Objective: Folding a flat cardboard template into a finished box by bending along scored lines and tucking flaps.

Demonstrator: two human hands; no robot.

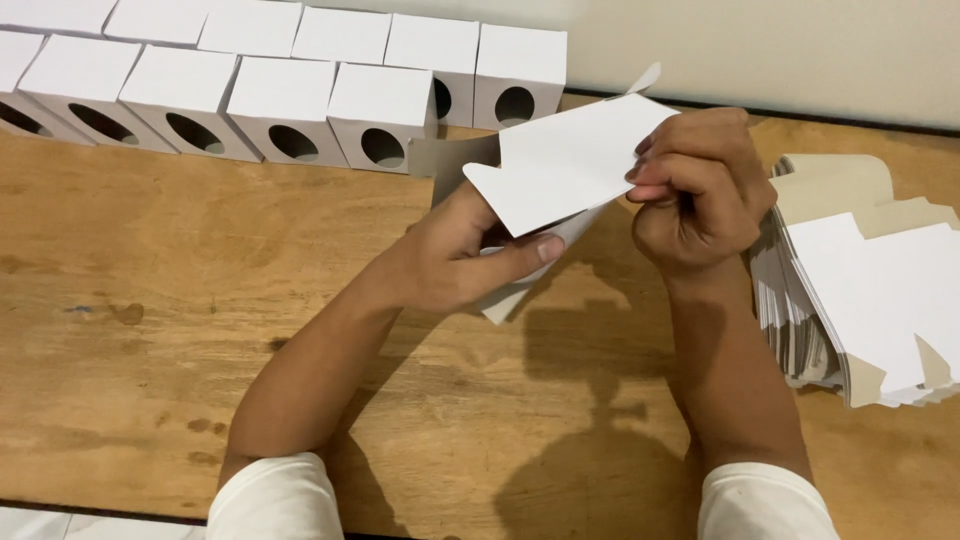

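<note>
Both hands hold one flat white cardboard box blank (pixel 570 160) above the wooden table (pixel 180 300). My left hand (pixel 460 255) grips its lower edge, thumb pressed along the fold. My right hand (pixel 700 190) pinches the blank's right edge with curled fingers. The blank is partly folded, with a grey inner side showing at its left and a flap sticking up at the top.
Two rows of assembled white boxes (pixel 290 95) with round holes stand along the table's far left edge. A stack of flat unfolded blanks (pixel 870 290) lies at the right. A pale wall runs behind the table.
</note>
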